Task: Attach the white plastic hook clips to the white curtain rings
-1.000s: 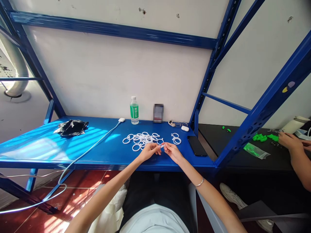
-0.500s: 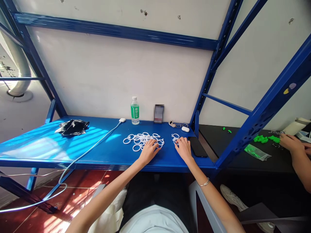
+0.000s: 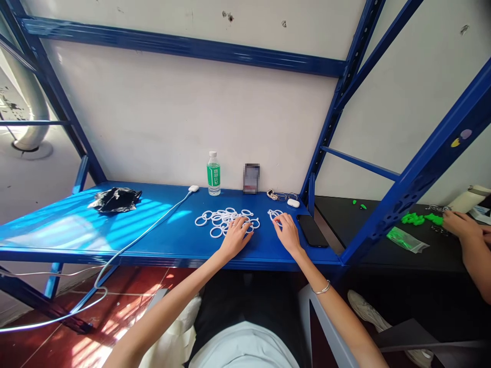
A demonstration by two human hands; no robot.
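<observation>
1. On the blue shelf point(image 3: 115, 230) in front of the person, the left hand point(image 3: 236, 236) lies palm down with fingers spread, its fingertips touching the near edge of a loose pile of white plastic rings point(image 3: 224, 219); it grips nothing.
2. Just to the right, the right hand point(image 3: 287, 232) also rests flat and open, its fingertips on a smaller cluster of white rings point(image 3: 274, 214), which sits apart from the main pile.
3. A black phone point(image 3: 311, 230) lies flat just beside the right hand, towards the shelf's right end.
4. Behind the rings, against the wall, stands a clear bottle with a green label point(image 3: 214, 174), upright and capped; what it holds cannot be made out. Next to it is a small upright card point(image 3: 251, 178), blurred.
5. A white earbud case point(image 3: 293, 203) lies near the back right corner.
6. A white cable point(image 3: 153, 227) runs from a plug near the bottle across the shelf and down to the floor.
7. A crumpled black bag point(image 3: 114, 199) lies well to the left.
8. On the neighbouring dark bench, another person's hand point(image 3: 458, 224) rests beside bright green pieces point(image 3: 416, 219) and a clear packet point(image 3: 405, 239).
</observation>
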